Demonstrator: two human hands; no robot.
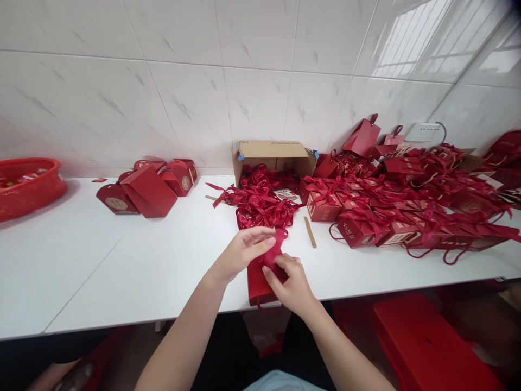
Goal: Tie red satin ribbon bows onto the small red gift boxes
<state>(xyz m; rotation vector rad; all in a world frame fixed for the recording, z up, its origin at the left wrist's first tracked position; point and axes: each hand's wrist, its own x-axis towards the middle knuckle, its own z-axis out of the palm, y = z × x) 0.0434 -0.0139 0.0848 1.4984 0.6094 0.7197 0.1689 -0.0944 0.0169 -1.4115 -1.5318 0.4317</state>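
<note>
At the front edge of the table, a red gift box (260,283) lies under my hands. Over it, my left hand (249,247) pinches the upper part of a red ribbon (275,247) between thumb and fingers. Lower down, my right hand (291,277) closes on the same ribbon, its thumb and fingers bent over the box. A thin cord loop shows at the box's near end. Just beyond my hands is a tangled heap of red ribbons (264,203), spilling from an open cardboard box (271,148).
Rows of ribbon-tied red boxes (366,225) fill the right side. Several untied red boxes (150,190) stand at left, near a red basin (35,190). A thin tan strip (310,232) lies beside the heap. Below right is a red stool (427,342); a power strip (423,132) sits against the wall.
</note>
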